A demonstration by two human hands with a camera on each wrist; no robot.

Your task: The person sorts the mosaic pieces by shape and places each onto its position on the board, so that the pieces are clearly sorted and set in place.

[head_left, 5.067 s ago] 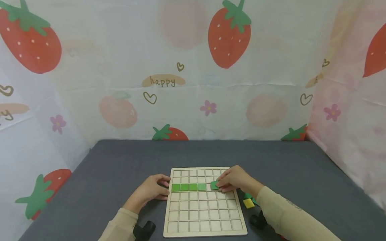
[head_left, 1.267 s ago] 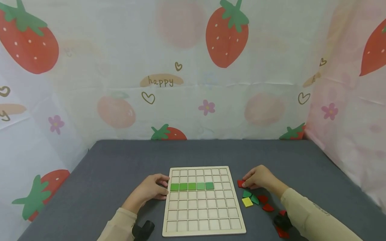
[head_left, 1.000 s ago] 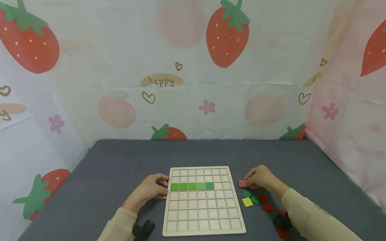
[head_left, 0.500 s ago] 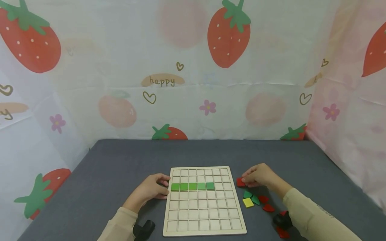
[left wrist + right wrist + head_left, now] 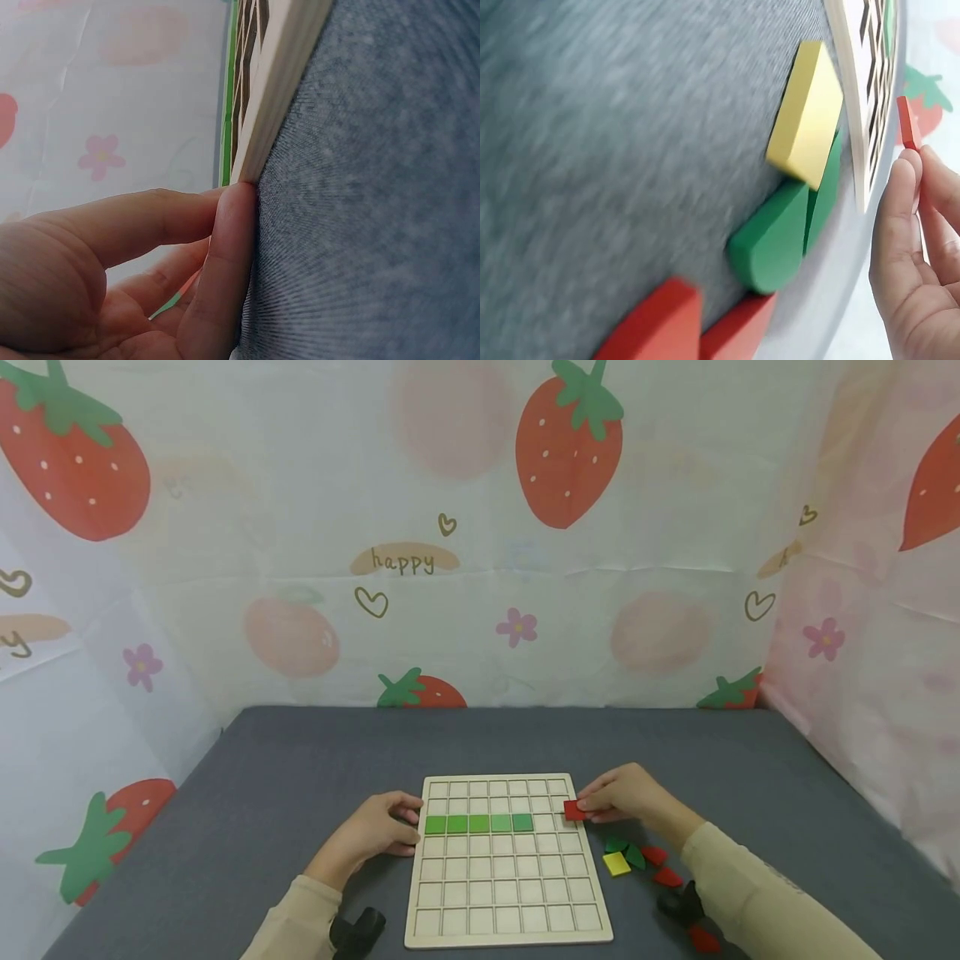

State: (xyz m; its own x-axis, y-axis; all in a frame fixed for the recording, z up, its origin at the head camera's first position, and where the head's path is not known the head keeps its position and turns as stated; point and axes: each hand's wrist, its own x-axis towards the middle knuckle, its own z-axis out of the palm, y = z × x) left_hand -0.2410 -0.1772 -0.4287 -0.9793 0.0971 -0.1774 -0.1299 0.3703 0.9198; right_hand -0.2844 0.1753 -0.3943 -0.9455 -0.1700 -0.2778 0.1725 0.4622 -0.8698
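Note:
A pale wooden board with a square grid (image 5: 510, 893) lies on the table. Several green square tiles (image 5: 478, 824) fill cells side by side in one row, starting from the left edge. My right hand (image 5: 630, 797) pinches a red square tile (image 5: 573, 811) between thumb and fingers, over the board's right edge near that row. In the right wrist view the red tile (image 5: 908, 124) stands up from the fingertips, clear of the table. My left hand (image 5: 378, 827) rests at the board's left edge; in the left wrist view fingertips touch the board's side (image 5: 259, 142).
Right of the board lie a yellow square tile (image 5: 617, 864), green round-edged pieces (image 5: 769, 240) and several red pieces (image 5: 667, 877), some partly hidden by the right wrist's black camera (image 5: 678, 906). A strawberry-print curtain (image 5: 480, 635) hangs behind the grey tabletop (image 5: 315, 752).
Earlier my right hand held a green tile over the row; that tile now sits in it. Then it held the red tile right of the board and has moved left over the edge.

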